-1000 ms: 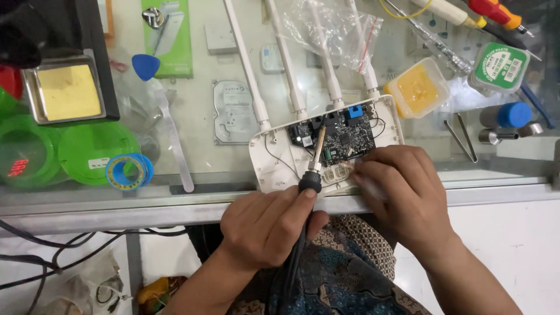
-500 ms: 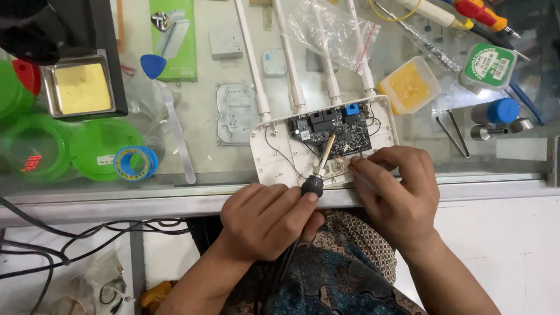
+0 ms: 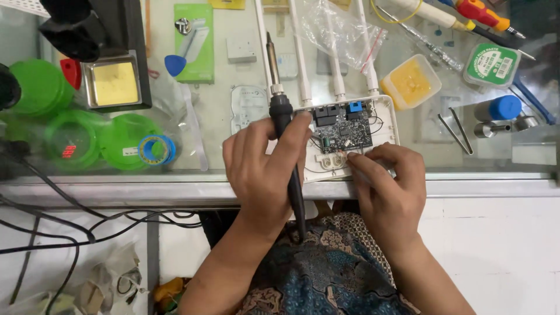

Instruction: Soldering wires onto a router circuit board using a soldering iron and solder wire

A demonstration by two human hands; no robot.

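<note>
- The opened white router (image 3: 326, 157) lies at the near edge of the glass counter (image 3: 233, 175), its dark circuit board (image 3: 344, 129) exposed and its white antennas (image 3: 303, 58) pointing away from the person.
- The step in hand looks like soldering work on the board, caught at a pause: the soldering iron (image 3: 279, 111) is lifted, its tip pointing up and away, clear of the board.
- The left hand (image 3: 262, 169) has its grip wrapped round the iron's black handle, fingers pressed together on it, the cord trailing down toward the lap.
- The right hand (image 3: 388, 186) rests at the router's near edge, fingertips pressed together on a small part or wire there; what exactly is pinched is too small to tell.
- Any further joint would call for swinging the tip back down onto the board while the right hand keeps the piece steady.
- Further out: a yellow tub (image 3: 410, 81) just right of the antennas, a brass-coloured sponge tray (image 3: 114, 84) and green lids (image 3: 125, 140) to the left, tweezers (image 3: 458, 131) and screwdrivers (image 3: 478, 13) at the right.
</note>
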